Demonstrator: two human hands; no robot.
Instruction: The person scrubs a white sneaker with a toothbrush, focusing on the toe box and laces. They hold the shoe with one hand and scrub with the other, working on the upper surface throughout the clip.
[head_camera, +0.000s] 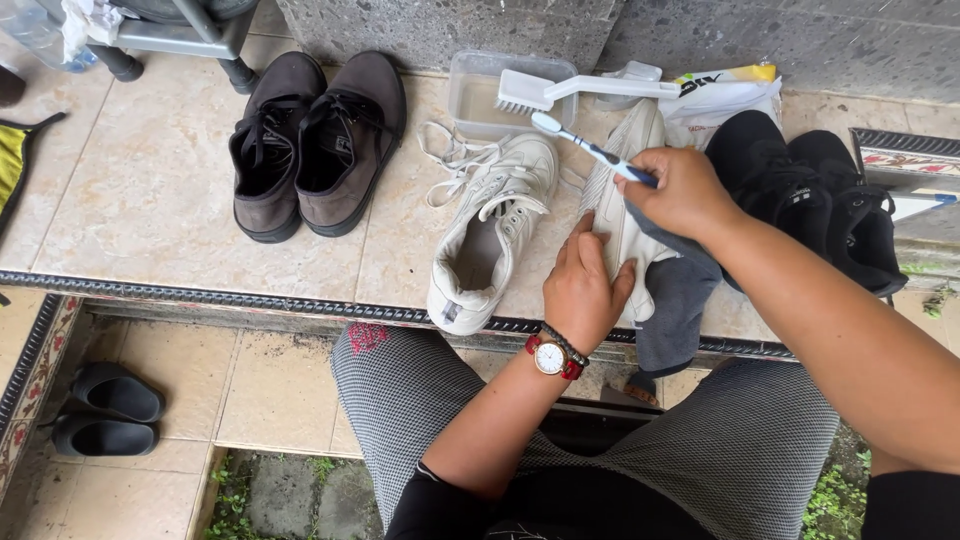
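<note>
Mid-scrub: left hand (580, 285) pressing flat, fingers together, on white sneaker (622, 215) at tiled step's (180, 200) front edge, right hand (680, 190) fingers clamped on toothbrush (590, 150); next probably needs bristles lowered to shoe.

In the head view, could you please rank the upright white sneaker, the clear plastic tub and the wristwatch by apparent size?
1. Upright white sneaker, largest.
2. Clear plastic tub, smaller, though it lies farther from the camera.
3. Wristwatch on the left hand, smallest.
</note>
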